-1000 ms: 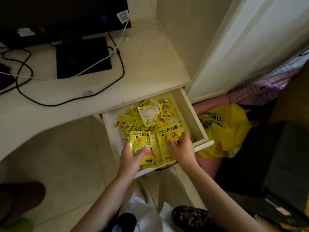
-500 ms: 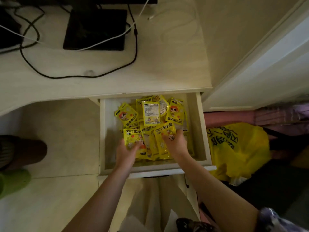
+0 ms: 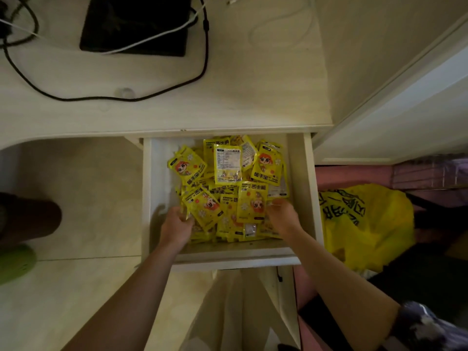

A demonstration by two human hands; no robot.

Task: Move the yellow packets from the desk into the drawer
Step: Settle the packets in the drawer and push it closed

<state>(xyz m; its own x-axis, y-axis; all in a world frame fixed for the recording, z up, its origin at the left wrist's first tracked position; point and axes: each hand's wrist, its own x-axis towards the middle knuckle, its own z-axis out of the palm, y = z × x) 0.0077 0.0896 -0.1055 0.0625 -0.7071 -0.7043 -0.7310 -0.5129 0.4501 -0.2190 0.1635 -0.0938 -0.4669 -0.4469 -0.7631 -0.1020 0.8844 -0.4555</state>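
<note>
Item: yellow packets (image 3: 228, 183), one lot, heaped loosely in the open drawer (image 3: 310, 198), overlapping at all angles; most lie face up with the cartoon print showing, and one near the 12 o'clock edge of the heap shows its white label side. Location: the heap fills the drawer from its 12 o'clock end down to the front wall at 6 o'clock, with a bare strip of drawer floor along the 9 o'clock side. My left hand (image 3: 177, 228) sits at the 7 o'clock corner of the heap, fingers curled around the edge of the lowest tilted packet. My right hand (image 3: 282, 214) is at the 4 o'clock corner, fingers bent down onto the packets there; whether they pinch one or only press I cannot tell. The surface (image 3: 253, 97) above the drawer carries a black pad (image 3: 136, 24) and a black cable (image 3: 106, 98); no yellow packet shows on the part in view. A yellow plastic bag (image 3: 367, 224) lies on the floor at 3 o'clock of the drawer. Step in hand, as I judge it: settling the last load into the drawer. Next move calls for letting go and lifting both hands clear of the front wall, then checking the surface for stragglers.
</note>
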